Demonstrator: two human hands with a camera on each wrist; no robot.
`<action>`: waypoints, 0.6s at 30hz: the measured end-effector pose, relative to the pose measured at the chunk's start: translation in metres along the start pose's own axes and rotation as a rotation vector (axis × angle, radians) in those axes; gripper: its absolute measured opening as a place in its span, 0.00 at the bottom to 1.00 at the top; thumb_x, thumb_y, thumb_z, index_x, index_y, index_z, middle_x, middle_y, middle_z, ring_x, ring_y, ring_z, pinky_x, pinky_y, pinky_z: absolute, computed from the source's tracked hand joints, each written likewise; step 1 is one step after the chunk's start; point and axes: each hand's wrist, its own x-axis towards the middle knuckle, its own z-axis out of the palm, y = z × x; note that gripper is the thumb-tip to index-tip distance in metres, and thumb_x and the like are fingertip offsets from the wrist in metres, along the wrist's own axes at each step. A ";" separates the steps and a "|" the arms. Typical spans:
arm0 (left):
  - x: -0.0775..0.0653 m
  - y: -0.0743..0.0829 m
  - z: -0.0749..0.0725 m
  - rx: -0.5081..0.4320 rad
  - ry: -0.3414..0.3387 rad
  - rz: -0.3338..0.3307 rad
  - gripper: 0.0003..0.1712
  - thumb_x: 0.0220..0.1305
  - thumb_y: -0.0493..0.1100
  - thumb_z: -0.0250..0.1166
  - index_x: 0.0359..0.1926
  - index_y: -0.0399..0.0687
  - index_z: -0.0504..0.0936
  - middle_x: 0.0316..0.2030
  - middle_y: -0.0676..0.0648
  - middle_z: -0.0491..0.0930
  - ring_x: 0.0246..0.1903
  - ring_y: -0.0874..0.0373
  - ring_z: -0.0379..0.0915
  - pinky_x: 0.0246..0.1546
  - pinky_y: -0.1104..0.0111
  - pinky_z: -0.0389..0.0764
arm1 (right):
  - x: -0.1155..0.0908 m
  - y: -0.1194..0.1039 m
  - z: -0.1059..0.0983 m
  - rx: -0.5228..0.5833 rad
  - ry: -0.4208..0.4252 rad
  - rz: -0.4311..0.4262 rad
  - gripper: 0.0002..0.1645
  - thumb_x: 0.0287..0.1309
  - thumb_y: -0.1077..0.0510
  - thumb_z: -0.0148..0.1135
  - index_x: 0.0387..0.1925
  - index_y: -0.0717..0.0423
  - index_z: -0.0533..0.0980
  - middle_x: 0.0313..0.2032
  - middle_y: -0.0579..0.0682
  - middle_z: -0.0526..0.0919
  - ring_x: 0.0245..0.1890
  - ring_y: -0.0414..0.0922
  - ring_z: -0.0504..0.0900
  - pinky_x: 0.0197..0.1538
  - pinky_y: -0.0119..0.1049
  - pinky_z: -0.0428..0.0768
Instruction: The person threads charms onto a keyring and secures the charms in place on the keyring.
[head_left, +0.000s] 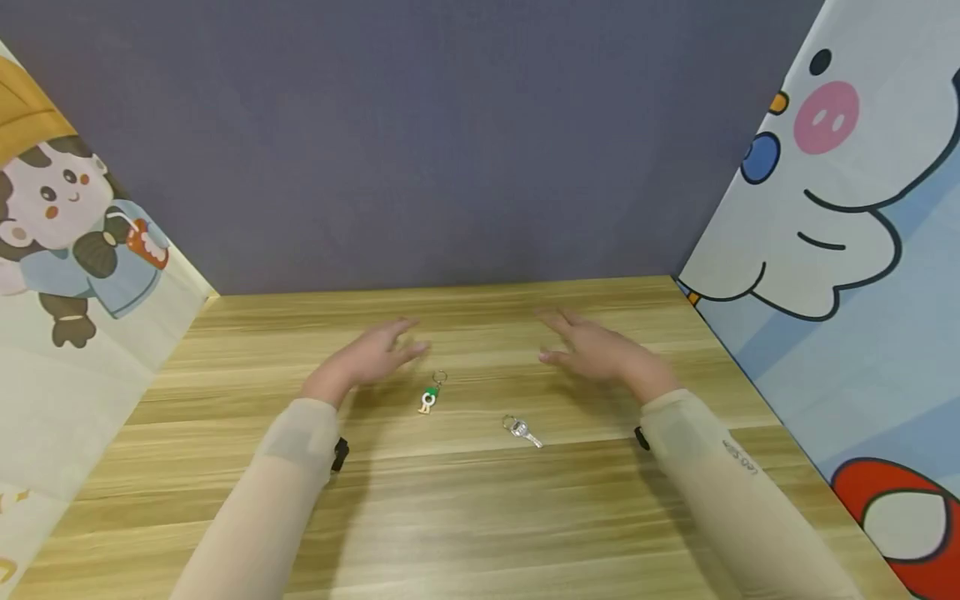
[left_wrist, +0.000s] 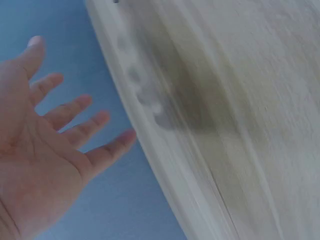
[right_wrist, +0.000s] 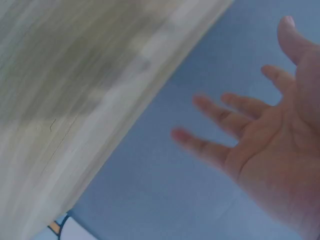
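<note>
Both hands are held out over a wooden table with nothing in them. In the head view, the left hand (head_left: 372,353) is left of a small keychain (head_left: 429,398) with a green top, a white ring-shaped body and a metal ring. The right hand (head_left: 598,348) is up and to the right of a silver key (head_left: 522,430) on a ring. Keychain and key lie apart on the tabletop. In the left wrist view the left palm (left_wrist: 45,150) shows with its fingers spread. The right palm (right_wrist: 275,150) likewise shows with fingers extended in the right wrist view.
The wood-grain table (head_left: 465,517) ends at a dark grey-blue wall (head_left: 450,150) at the back. Cartoon-printed panels stand along the left side (head_left: 112,383) and right side (head_left: 907,358). Dark bands or devices sit under both wrists.
</note>
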 end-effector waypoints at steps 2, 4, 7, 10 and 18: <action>0.004 0.000 0.002 -0.032 -0.007 0.024 0.38 0.81 0.57 0.57 0.82 0.44 0.62 0.79 0.33 0.63 0.77 0.32 0.63 0.79 0.38 0.62 | 0.004 -0.003 0.004 0.013 -0.010 -0.058 0.46 0.76 0.38 0.60 0.86 0.43 0.53 0.82 0.70 0.55 0.76 0.72 0.66 0.76 0.70 0.68; 0.009 0.000 0.004 -0.053 -0.017 0.036 0.34 0.80 0.52 0.61 0.78 0.42 0.69 0.72 0.33 0.74 0.69 0.35 0.74 0.73 0.41 0.73 | 0.008 -0.006 0.010 0.055 -0.026 -0.101 0.44 0.75 0.41 0.63 0.84 0.46 0.58 0.77 0.70 0.65 0.70 0.68 0.76 0.73 0.65 0.75; 0.016 -0.002 0.010 -0.095 -0.022 0.026 0.27 0.77 0.46 0.65 0.70 0.39 0.78 0.58 0.37 0.84 0.58 0.41 0.81 0.62 0.48 0.83 | 0.012 -0.010 0.021 0.162 -0.051 -0.133 0.39 0.74 0.46 0.66 0.79 0.52 0.66 0.65 0.66 0.79 0.58 0.59 0.86 0.63 0.56 0.85; 0.023 -0.007 0.017 -0.134 -0.024 0.023 0.21 0.74 0.42 0.68 0.63 0.37 0.83 0.48 0.40 0.86 0.50 0.47 0.82 0.55 0.53 0.85 | 0.012 -0.014 0.034 0.266 -0.067 -0.141 0.33 0.71 0.50 0.70 0.70 0.58 0.73 0.52 0.59 0.86 0.49 0.50 0.88 0.54 0.44 0.88; 0.027 -0.009 0.025 -0.185 -0.082 0.039 0.13 0.70 0.41 0.72 0.52 0.40 0.88 0.43 0.42 0.87 0.45 0.53 0.82 0.51 0.60 0.84 | 0.002 -0.017 0.068 0.401 -0.098 -0.135 0.29 0.62 0.49 0.78 0.58 0.61 0.81 0.39 0.47 0.84 0.38 0.40 0.80 0.42 0.31 0.82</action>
